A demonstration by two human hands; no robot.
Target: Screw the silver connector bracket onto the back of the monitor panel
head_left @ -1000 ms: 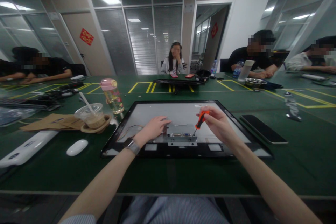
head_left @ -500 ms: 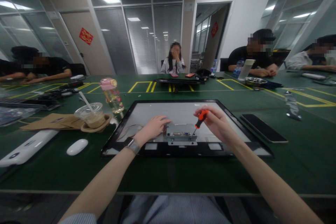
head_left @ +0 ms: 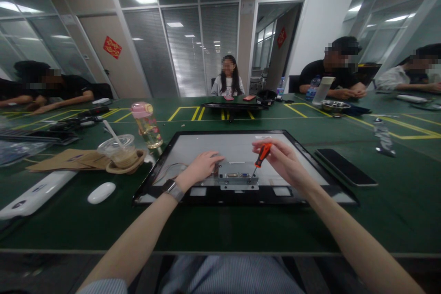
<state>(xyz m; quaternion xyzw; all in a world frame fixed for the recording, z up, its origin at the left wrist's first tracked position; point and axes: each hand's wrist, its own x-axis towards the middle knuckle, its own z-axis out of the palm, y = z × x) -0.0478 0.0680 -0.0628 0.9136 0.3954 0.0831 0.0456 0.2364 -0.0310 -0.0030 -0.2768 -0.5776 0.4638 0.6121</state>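
Observation:
An orange-and-black screwdriver [head_left: 263,154] is held in the closed fingers of my right hand [head_left: 284,161]. Its shaft slants down, and the tip meets the right end of a grey metal bracket [head_left: 237,169] with connector ports. My left hand [head_left: 203,166] has its fingers stretched out, the fingertips at the bracket's left edge. The bracket sits at the near side of a flat display panel [head_left: 206,141], which lies back-up on the table with a black frame and pale rear. Thin wires [head_left: 170,171] run over the panel left of my left hand.
On the green table [head_left: 227,229] a phone [head_left: 345,166] lies right of the panel. To the left are a white mouse [head_left: 101,192], a plastic cup [head_left: 119,151] in a cardboard holder and a pink-capped bottle [head_left: 148,124]. Other people sit around the far side.
The screwdriver handle and my right fingers have shifted very slightly left. My left hand stays put. The person opposite has lowered a hand from the face.

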